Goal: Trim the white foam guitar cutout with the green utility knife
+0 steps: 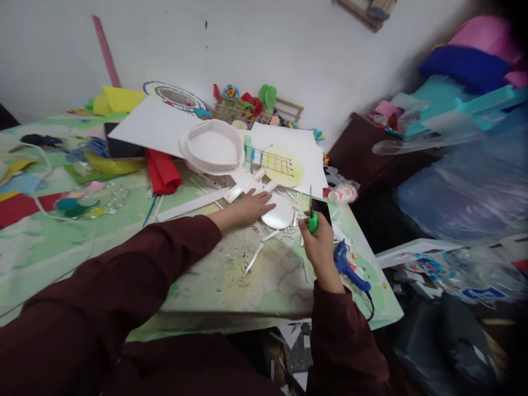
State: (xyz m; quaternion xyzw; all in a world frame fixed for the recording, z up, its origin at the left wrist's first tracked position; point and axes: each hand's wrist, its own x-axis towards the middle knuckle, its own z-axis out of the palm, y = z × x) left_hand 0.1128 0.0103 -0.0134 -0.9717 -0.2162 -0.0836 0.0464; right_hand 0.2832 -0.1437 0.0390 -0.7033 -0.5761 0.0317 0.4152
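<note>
Left hand: spread, touching or just over the left edge of the white, round, board-like disc | Right hand: gripping green-handled, thin-bladed cutting tool, disc to its left | Disc: likely light, stiff, smooth, dent-prone; best held by rim

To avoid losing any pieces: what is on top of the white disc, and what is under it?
The left hand reaches over the left edge of the white disc. White strips lie beside it. Anything under the disc cannot be seen, because it covers that spot.
</note>
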